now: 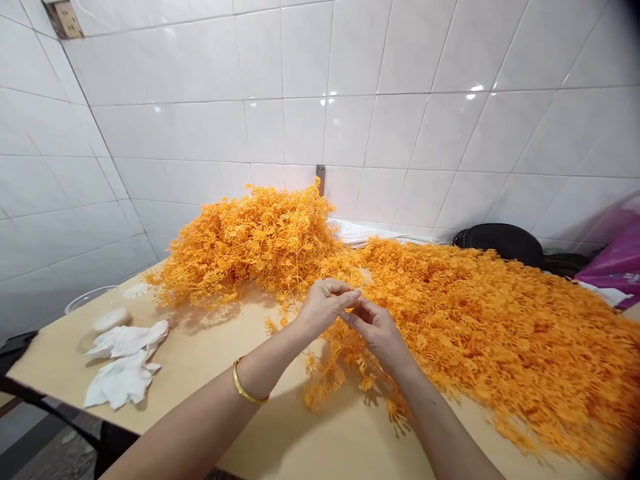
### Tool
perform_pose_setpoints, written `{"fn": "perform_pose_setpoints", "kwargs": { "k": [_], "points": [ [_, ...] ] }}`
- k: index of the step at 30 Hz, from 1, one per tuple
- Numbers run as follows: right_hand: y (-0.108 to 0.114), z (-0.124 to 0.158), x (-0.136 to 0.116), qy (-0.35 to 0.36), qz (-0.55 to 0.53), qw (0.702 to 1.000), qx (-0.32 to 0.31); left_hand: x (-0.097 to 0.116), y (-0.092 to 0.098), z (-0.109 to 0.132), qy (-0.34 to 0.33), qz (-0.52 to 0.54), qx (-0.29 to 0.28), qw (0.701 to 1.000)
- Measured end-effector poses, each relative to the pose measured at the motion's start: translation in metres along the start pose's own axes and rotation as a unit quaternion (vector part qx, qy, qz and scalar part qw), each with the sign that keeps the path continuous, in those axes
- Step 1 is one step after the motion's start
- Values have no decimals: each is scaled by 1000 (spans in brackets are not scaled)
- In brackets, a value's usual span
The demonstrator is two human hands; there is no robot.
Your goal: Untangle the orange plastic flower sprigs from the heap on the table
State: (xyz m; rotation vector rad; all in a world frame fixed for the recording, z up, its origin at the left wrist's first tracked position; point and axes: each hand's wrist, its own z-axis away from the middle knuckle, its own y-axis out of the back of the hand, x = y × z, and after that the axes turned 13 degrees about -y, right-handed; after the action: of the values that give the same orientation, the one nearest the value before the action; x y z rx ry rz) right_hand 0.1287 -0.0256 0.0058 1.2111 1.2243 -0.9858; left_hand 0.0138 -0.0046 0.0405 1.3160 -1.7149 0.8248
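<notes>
Both hands meet above the middle of a tan table [200,360]. My left hand [325,305], with a gold bangle on its wrist, has its fingers pinched together around the top of an orange plastic sprig [345,367]. Its fingertips touch those of my right hand [375,330], which is closed on the same sprig; the branches hang below onto the table. A tall pile of orange plastic sprigs [255,243] lies behind the hands at the left. A wider, flatter heap of orange sprigs [500,327] spreads to the right.
White gloves [125,363] lie crumpled near the table's left edge. A clear bowl [87,298] sits beyond the left corner. A black round object [503,241] and a purple bag [617,260] stand at the back right against the white tiled wall [350,100].
</notes>
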Motion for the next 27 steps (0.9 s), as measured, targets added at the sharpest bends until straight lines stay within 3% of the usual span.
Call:
{"fn": "perform_pose_setpoints", "kwargs": {
  "k": [3, 7, 10, 14, 17, 23, 27],
  "points": [
    [2, -3, 7, 1, -37, 999, -29, 7, 2, 11, -56, -53, 46, 996],
    [5, -3, 7, -9, -111, 993, 39, 19, 13, 34, -92, -112, 102, 984],
    [6, -3, 4, -40, -200, 978, 48, 16, 20, 54, -14, -87, 68, 994],
    [3, -2, 4, -52, -277, 959, 6, 0, 18, 65, 164, -14, -35, 986],
    [1, -1, 4, -47, -312, 949, -20, -10, 13, 58, 238, 57, -3, 970],
    [3, 0, 3, -30, -339, 939, -35, -18, 8, 43, 138, 76, 171, 973],
    [2, -2, 5, -50, -353, 934, -27, -17, 6, 41, 85, 97, 199, 971]
  ]
}}
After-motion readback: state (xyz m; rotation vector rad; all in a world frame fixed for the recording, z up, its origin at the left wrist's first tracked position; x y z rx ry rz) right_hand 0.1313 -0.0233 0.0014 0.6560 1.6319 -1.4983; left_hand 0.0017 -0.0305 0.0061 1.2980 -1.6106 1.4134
